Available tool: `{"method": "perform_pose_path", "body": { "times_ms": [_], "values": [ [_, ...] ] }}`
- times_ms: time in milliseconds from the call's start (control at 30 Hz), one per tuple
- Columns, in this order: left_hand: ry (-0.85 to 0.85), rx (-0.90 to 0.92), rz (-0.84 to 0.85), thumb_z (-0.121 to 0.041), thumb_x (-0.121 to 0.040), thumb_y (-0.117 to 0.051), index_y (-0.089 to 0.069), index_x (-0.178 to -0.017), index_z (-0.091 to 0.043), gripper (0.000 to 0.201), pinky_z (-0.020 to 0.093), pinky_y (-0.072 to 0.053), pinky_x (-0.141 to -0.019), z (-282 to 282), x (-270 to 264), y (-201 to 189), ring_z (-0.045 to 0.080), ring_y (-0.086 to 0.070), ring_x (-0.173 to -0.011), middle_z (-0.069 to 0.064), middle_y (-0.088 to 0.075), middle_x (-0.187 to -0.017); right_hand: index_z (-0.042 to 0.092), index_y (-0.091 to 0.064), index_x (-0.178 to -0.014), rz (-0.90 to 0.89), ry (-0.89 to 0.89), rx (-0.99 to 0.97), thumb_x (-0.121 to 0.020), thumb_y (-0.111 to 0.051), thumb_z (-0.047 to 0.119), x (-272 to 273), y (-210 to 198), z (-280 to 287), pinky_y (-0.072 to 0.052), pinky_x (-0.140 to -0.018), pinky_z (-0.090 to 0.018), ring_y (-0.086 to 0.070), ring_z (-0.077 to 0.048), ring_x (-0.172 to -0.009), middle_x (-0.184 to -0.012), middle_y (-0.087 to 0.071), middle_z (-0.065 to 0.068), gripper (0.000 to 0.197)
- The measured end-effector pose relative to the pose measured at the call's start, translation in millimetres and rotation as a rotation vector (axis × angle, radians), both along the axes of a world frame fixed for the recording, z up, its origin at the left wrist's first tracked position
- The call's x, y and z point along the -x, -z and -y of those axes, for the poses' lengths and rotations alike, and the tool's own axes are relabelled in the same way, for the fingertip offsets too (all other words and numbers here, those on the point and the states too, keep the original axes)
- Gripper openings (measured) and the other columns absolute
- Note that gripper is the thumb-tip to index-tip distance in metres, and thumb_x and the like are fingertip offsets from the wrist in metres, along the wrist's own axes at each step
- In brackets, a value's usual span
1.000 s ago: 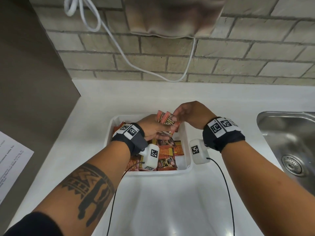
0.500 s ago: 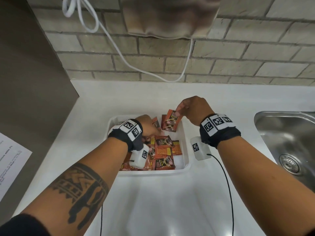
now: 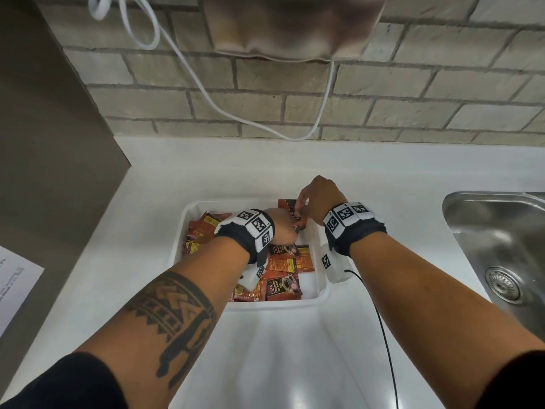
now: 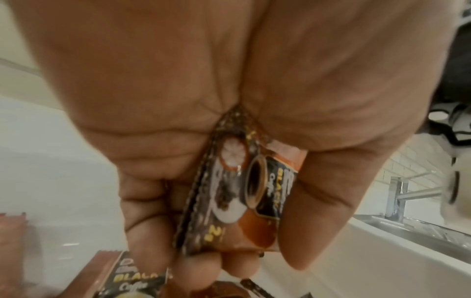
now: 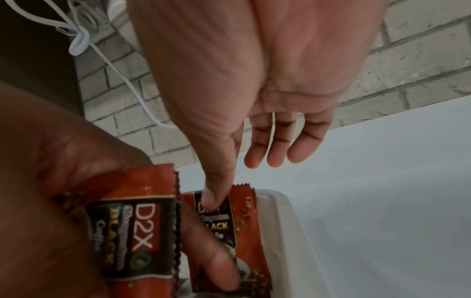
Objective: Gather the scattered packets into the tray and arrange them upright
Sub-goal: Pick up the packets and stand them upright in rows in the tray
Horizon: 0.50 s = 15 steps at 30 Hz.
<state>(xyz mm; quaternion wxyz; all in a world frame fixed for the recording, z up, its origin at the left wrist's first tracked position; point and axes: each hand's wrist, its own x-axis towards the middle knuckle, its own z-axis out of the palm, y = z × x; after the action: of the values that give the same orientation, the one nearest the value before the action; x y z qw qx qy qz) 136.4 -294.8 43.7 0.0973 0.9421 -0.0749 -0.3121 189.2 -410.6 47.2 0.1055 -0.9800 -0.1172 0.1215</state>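
White counter [image 3: 177, 178] under brick wall [image 3: 413, 107]; left hand [image 3: 281, 228] grips packet [image 4: 237, 191], right hand [image 3: 320, 199] pins another [image 5: 237, 217].

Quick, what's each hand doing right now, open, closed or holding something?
Left hand: closed, its fingers gripping a coffee packet.
Right hand: fingers mostly straight; the thumb presses a standing packet at the tray wall.
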Motion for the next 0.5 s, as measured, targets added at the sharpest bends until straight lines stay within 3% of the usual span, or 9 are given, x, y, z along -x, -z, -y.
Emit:
{"method": "perform_pose_path", "body": {
  "times_ms": [133,200,267,367,500],
  "values": [
    [0.025,-0.059,-0.016,-0.017,-0.097,-0.051,-0.066,-0.109,-0.003,0.024,0.024,-0.039,-0.055,4.9,-4.3,-0.2,0.016,-0.05,-0.068,0.006,-0.055,-0.082,0.014,-0.075,-0.096,-0.034,-0.034,0.017,-0.083,-0.072,0.024,-0.4,-0.4,0.5,-0.057,-0.088,-0.041,-0.061,-0.025,-0.104,-0.112,-0.058,-0.006,0.016],
    [0.007,-0.076,-0.009,-0.018,-0.097,-0.051,-0.061,-0.09,-0.01,0.015,0.023,-0.038,-0.053,6.2,-6.8,0.9,0.014,-0.047,-0.063,0.003,-0.051,-0.076,0.022,-0.072,-0.081,-0.048,-0.05,-0.021,-0.082,-0.076,0.022,0.1,-3.0,2.8,-0.057,-0.087,-0.039,-0.061,-0.023,-0.101,-0.109,-0.057,-0.002,0.004],
    [0.008,-0.098,0.0,-0.019,-0.098,-0.052,-0.054,-0.079,-0.013,0.02,0.022,-0.037,-0.052,7.3,-8.3,2.1,0.012,-0.045,-0.061,0.002,-0.05,-0.074,0.028,-0.067,-0.075,-0.064,-0.045,-0.092,-0.081,-0.079,0.02,0.0,-3.8,5.5,-0.056,-0.084,-0.034,-0.061,-0.02,-0.097,-0.103,-0.056,0.002,0.016],
    [0.023,-0.115,-0.017,-0.019,-0.098,-0.051,-0.06,-0.093,-0.01,0.014,0.022,-0.037,-0.052,7.8,-9.1,2.0,0.012,-0.045,-0.061,0.002,-0.05,-0.074,0.027,-0.067,-0.075,-0.077,-0.006,-0.177,-0.076,-0.083,0.02,-0.5,-4.2,7.1,-0.053,-0.08,-0.03,-0.062,-0.018,-0.097,-0.097,-0.058,0.004,0.017],
    [0.025,-0.094,-0.037,-0.02,-0.098,-0.05,-0.063,-0.098,-0.009,0.016,0.023,-0.037,-0.052,7.9,-8.9,0.7,0.013,-0.045,-0.061,0.002,-0.05,-0.074,0.024,-0.07,-0.083,-0.06,-0.013,-0.185,-0.076,-0.082,0.021,-0.7,-2.7,8.6,-0.053,-0.084,-0.033,-0.061,-0.019,-0.098,-0.109,-0.058,-0.001,0.013]
  ]
}}
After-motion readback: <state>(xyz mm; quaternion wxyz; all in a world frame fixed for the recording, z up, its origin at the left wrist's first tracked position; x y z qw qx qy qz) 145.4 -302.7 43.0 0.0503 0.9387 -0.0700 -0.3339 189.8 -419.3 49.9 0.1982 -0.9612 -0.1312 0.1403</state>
